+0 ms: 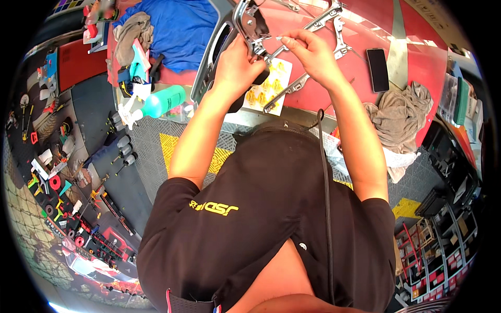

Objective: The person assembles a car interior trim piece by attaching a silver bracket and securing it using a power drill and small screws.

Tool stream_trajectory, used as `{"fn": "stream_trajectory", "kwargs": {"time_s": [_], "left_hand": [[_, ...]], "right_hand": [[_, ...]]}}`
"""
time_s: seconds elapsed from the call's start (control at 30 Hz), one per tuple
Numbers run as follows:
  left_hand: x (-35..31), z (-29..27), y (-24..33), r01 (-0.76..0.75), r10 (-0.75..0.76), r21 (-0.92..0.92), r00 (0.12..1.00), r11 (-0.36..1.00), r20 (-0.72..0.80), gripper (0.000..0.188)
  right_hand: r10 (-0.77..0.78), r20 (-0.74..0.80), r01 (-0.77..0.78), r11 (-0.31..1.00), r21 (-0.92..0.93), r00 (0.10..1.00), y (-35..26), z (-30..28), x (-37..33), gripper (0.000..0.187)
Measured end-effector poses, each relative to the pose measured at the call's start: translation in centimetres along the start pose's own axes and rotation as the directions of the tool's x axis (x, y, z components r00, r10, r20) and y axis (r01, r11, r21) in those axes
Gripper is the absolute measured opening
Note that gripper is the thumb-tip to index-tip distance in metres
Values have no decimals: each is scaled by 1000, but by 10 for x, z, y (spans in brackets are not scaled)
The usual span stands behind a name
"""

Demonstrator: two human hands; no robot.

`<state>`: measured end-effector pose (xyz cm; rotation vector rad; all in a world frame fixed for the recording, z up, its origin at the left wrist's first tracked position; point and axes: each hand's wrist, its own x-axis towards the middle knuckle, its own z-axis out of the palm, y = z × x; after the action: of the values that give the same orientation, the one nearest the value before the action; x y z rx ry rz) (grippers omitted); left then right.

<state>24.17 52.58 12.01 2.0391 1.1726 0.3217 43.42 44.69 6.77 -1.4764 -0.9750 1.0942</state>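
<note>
My left hand (236,65) is wrapped round the edge of a curved grey and black moulded part (204,70) with a shiny metal piece (251,23) at its top. Its kind I cannot make out. Beside the metal piece, my right hand (309,55) is pinched at thumb and forefinger, near a small pale tip too tiny to name. Thin silver metal brackets (340,35) lie beyond and below the right hand. Under them sits a white card with yellow pieces (278,78), partly covered by the part and a bracket.
The red work surface (360,18) carries a blue cloth (182,34) at the left and a black phone (377,70) at the right. A grey rag (402,112) hangs over its right edge. A green spray bottle (164,101) lies at the near left edge.
</note>
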Motion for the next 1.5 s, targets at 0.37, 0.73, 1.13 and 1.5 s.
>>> {"fn": "stream_trajectory", "kwargs": {"time_s": [0.37, 0.73, 1.13, 1.5], "left_hand": [[-22, -1, 23, -13, 16, -61, 998, 998, 62, 33], [-28, 1, 26, -79, 82, -63, 996, 995, 44, 36], [-37, -14, 34, -83, 98, -71, 968, 994, 233, 42], [-58, -14, 42, -337, 374, -291, 924, 896, 80, 60]], "right_hand": [[3, 61, -9, 996, 91, 998, -22, -10, -26, 32], [84, -49, -74, 981, 178, 995, -31, -3, -42, 28], [180, 223, -265, 850, 456, 958, -27, -17, -55, 26], [191, 67, -187, 729, 658, 979, -62, 12, -104, 30]]}}
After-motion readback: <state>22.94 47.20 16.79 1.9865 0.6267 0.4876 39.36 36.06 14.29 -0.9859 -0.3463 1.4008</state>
